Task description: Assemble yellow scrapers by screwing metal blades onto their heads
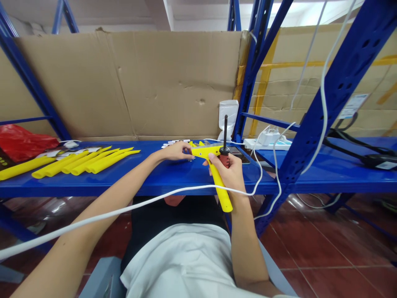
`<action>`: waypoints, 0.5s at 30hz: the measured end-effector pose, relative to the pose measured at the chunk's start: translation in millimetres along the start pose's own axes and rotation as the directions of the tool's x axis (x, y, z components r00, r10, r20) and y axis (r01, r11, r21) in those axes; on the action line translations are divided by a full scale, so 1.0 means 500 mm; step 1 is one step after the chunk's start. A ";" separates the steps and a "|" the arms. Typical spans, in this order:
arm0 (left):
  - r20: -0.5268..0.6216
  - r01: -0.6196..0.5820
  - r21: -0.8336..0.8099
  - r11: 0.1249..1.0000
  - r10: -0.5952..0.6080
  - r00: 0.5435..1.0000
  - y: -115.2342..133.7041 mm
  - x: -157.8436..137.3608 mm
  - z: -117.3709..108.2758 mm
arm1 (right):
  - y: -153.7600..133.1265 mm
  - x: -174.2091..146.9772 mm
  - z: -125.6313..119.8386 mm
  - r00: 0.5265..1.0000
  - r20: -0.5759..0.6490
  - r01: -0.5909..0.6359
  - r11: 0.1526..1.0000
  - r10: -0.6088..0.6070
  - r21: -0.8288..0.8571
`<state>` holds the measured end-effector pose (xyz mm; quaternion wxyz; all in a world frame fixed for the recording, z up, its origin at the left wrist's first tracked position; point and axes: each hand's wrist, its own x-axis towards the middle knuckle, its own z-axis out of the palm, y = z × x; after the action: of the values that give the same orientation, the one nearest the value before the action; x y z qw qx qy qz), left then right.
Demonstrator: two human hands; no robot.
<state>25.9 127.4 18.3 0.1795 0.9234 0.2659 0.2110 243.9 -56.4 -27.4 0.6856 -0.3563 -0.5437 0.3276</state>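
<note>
My right hand (231, 169) is closed round a yellow T-shaped scraper (218, 178), its handle slanting down past the shelf's front edge. The same hand grips a screwdriver (224, 155) with a red and black handle, its dark shaft pointing up. My left hand (177, 151) is at the left end of the scraper's head, fingers curled in towards the thumb. Tiny shiny metal pieces (191, 159) lie by those fingertips, too small to name. What the left fingers pinch, if anything, is hidden. Several small yellow and white pieces (198, 144) lie behind the scraper.
Several yellow tubes (88, 163) lie at left on the blue shelf (155, 176), near a red plastic bag (26, 142). A white cable (155, 201) crosses in front of my arms. A power strip (269, 142) and blue upright (328, 91) stand right; cardboard (139, 82) closes the back.
</note>
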 end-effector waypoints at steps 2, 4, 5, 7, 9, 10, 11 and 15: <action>-0.003 -0.012 -0.009 1.000 0.012 1.000 0.000 0.005 0.006 | -0.002 0.000 0.000 1.000 0.004 0.004 1.000 -0.004 0.006; -0.001 -0.032 -0.024 0.999 0.032 1.000 -0.001 0.010 0.010 | -0.004 0.000 0.001 1.000 0.002 0.005 1.000 -0.005 0.000; 0.005 -0.036 -0.027 0.999 0.036 0.999 -0.003 0.012 0.011 | -0.005 0.000 0.001 1.000 0.001 0.005 1.000 -0.005 -0.008; 0.019 -0.029 -0.023 0.999 0.030 0.999 -0.007 0.016 0.011 | -0.006 0.000 0.001 1.000 0.002 0.010 1.000 -0.010 -0.023; 0.029 -0.010 -0.016 1.000 0.010 1.000 -0.012 0.018 0.010 | -0.006 0.000 0.002 1.000 0.004 0.017 0.999 -0.017 -0.030; 0.034 0.000 -0.016 1.000 0.001 0.999 -0.014 0.019 0.010 | -0.006 0.000 0.002 1.000 0.004 0.020 0.999 -0.019 -0.030; 0.038 0.006 -0.019 1.000 -0.006 0.999 -0.016 0.020 0.009 | -0.005 0.000 0.002 1.000 0.003 0.020 0.999 -0.020 -0.027; 0.049 0.004 -0.029 1.000 -0.003 0.999 -0.020 0.021 0.005 | -0.002 0.001 0.002 1.000 -0.012 0.003 1.000 -0.004 -0.014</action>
<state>31.2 140.9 14.7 0.1999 0.9250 0.2599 0.1921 243.2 -56.3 -26.3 0.6871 -0.3621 -0.5423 0.3205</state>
